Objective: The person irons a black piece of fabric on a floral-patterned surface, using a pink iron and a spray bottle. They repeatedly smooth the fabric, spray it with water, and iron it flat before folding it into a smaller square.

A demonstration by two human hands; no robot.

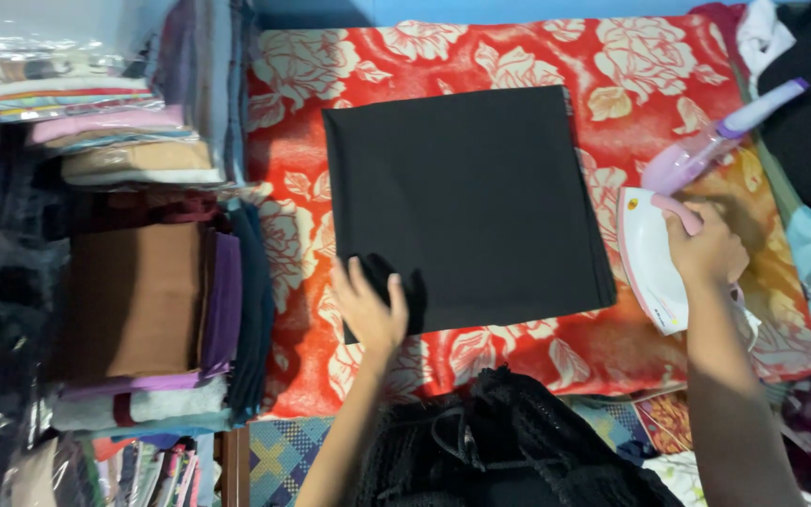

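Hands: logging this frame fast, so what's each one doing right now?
Left hand: open, flat on the near corner of the folded black cloth.
Right hand: closed on the handle of the clothes iron.

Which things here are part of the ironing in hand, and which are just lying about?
In use:
left hand pressing the folded black cloth
right hand gripping the white and pink iron
red floral ironing blanket

Lying about:
stacked folded fabrics
lilac plastic spray bottle
black mesh garment
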